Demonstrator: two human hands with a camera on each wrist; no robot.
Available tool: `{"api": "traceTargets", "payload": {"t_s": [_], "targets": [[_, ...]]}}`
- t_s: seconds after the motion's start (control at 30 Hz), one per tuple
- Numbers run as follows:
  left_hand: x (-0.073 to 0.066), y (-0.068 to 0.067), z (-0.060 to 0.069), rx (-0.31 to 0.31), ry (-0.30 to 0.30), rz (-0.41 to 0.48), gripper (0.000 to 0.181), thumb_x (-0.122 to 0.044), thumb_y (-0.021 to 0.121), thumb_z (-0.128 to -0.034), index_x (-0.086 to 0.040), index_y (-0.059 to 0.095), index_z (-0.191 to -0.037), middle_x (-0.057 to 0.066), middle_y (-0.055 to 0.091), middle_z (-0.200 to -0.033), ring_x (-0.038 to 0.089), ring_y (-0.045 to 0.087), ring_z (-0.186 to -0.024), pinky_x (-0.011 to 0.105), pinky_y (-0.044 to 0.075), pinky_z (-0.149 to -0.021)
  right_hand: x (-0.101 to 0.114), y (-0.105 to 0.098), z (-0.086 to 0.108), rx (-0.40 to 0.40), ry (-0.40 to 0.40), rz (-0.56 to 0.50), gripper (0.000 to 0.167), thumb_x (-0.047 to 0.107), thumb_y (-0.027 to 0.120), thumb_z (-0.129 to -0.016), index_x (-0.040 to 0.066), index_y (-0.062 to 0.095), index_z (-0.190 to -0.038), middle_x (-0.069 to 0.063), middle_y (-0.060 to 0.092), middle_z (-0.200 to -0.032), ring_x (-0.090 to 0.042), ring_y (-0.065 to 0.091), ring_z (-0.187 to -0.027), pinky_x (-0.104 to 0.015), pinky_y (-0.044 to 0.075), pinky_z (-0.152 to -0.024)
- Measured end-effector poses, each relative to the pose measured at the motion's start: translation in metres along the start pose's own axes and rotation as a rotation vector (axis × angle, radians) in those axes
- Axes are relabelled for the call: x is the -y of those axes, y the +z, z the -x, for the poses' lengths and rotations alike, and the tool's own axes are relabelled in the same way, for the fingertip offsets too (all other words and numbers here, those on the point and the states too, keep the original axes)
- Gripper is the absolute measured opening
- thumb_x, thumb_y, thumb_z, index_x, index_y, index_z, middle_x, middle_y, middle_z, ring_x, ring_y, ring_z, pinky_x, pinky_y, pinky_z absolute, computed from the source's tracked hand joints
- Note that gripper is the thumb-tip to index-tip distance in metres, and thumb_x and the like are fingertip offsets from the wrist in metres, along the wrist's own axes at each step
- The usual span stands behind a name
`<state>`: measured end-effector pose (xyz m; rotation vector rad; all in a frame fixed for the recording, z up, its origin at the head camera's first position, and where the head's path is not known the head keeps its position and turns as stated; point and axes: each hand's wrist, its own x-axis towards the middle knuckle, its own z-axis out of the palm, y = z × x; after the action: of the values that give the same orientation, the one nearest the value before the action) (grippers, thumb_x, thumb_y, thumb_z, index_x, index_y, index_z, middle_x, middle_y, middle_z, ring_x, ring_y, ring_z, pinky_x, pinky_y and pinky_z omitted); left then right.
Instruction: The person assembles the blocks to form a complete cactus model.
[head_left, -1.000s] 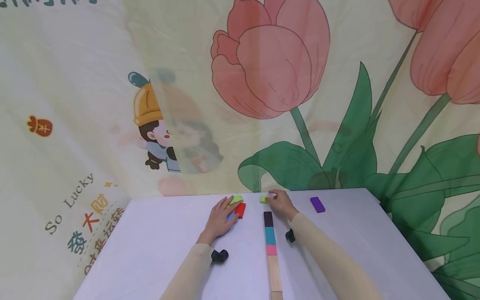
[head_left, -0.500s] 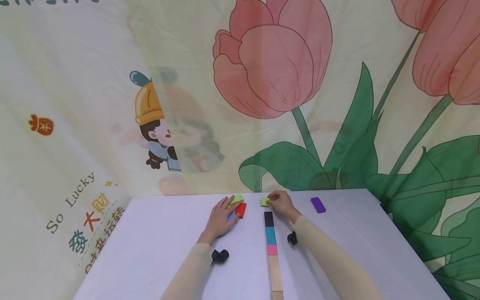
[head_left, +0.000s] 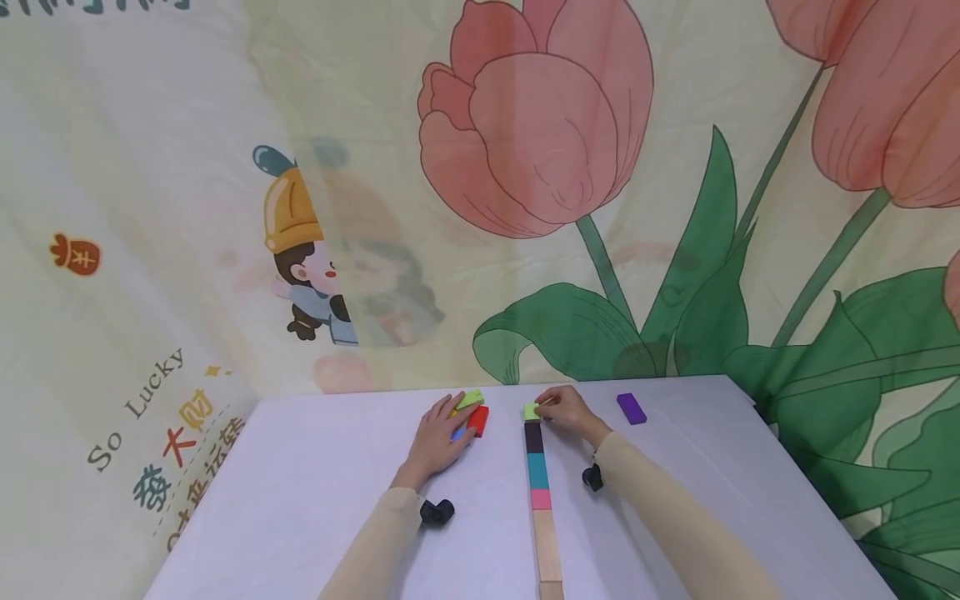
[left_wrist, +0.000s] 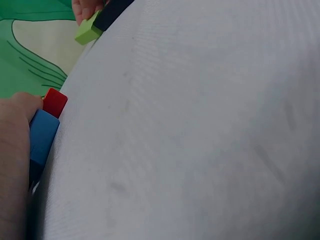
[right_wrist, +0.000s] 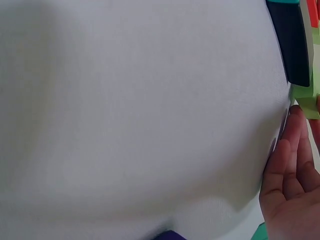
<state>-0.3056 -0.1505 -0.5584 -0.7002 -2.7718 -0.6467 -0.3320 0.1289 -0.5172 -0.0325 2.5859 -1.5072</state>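
My right hand (head_left: 567, 412) pinches a light green block (head_left: 530, 412) between thumb and fingers, at the far end of a row of blocks. In the left wrist view this green block (left_wrist: 87, 32) appears to touch the black block (left_wrist: 114, 12). From there the row runs toward me through a teal block (head_left: 537, 471), a pink block (head_left: 540, 499) and a long wooden block (head_left: 547, 546). To the left, my left hand (head_left: 435, 437) rests with extended fingers over a small cluster: a red block (head_left: 481, 422), a blue block (left_wrist: 44, 134) and another light green piece (head_left: 471, 399). It partly hides them.
A purple block (head_left: 632, 408) lies apart at the back right of the white table (head_left: 322, 467). Another wooden block (head_left: 551, 591) is cut off at the bottom of the head view. A printed tulip cloth (head_left: 555, 142) hangs right behind the table's far edge.
My right hand has brought the light green block slightly toward me, from just beyond the row to against the black block's end. The left hand stays on its cluster.
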Motion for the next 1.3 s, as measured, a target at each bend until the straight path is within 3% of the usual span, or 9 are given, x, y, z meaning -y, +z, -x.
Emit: {"api": "traceTargets", "payload": {"t_s": [0.47, 0.7, 0.87, 1.1, 1.3], "targets": [[0.001, 0.0, 0.001, -0.005, 0.009, 0.018, 0.05, -0.04, 0.051, -0.0982, -0.023, 0.051, -0.145, 0.009, 0.037, -0.156, 0.036, 0.026, -0.144, 0.06, 0.027, -0.11, -0.004, 0.006, 0.001, -0.026, -0.021, 0.066, 0.008, 0.003, 0.068, -0.09, 0.0, 0.073, -0.096, -0.01, 0.066, -0.093, -0.022, 0.059, -0.085, -0.032, 0.055, -0.077], [0.001, 0.0, 0.001, -0.017, 0.018, 0.019, 0.049, -0.038, 0.052, -0.0978, -0.022, 0.053, -0.144, 0.01, 0.038, -0.155, 0.036, 0.027, -0.143, 0.06, 0.028, -0.11, -0.006, 0.007, 0.002, -0.049, -0.031, 0.091, 0.017, 0.01, 0.068, -0.091, -0.001, 0.069, -0.104, -0.01, 0.066, -0.096, -0.022, 0.059, -0.088, -0.032, 0.053, -0.076], [0.0, 0.0, 0.002, -0.013, 0.013, 0.025, 0.049, -0.039, 0.051, -0.0979, -0.022, 0.052, -0.144, 0.011, 0.038, -0.155, 0.037, 0.027, -0.143, 0.06, 0.027, -0.11, 0.0, 0.002, 0.021, -0.065, -0.136, 0.154, 0.019, 0.011, 0.07, -0.089, 0.0, 0.069, -0.105, -0.011, 0.064, -0.102, -0.025, 0.06, -0.091, -0.037, 0.054, -0.079], [0.001, 0.0, 0.005, 0.027, -0.017, -0.004, 0.051, -0.041, 0.052, -0.0978, -0.024, 0.051, -0.146, 0.008, 0.035, -0.157, 0.035, 0.025, -0.145, 0.059, 0.026, -0.112, 0.0, -0.001, 0.065, 0.025, -0.287, 0.285, 0.03, 0.014, 0.078, -0.083, 0.0, 0.069, -0.109, -0.011, 0.06, -0.107, -0.03, 0.062, -0.098, -0.043, 0.054, -0.082], [-0.001, 0.002, 0.001, -0.014, 0.004, 0.031, 0.049, -0.038, 0.053, -0.097, -0.021, 0.054, -0.143, 0.01, 0.038, -0.155, 0.036, 0.027, -0.143, 0.06, 0.027, -0.11, -0.005, 0.002, 0.066, -0.004, -0.446, 0.439, 0.037, 0.017, 0.07, -0.091, -0.002, 0.064, -0.122, -0.02, 0.058, -0.124, -0.037, 0.058, -0.114, -0.052, 0.048, -0.095]]}}
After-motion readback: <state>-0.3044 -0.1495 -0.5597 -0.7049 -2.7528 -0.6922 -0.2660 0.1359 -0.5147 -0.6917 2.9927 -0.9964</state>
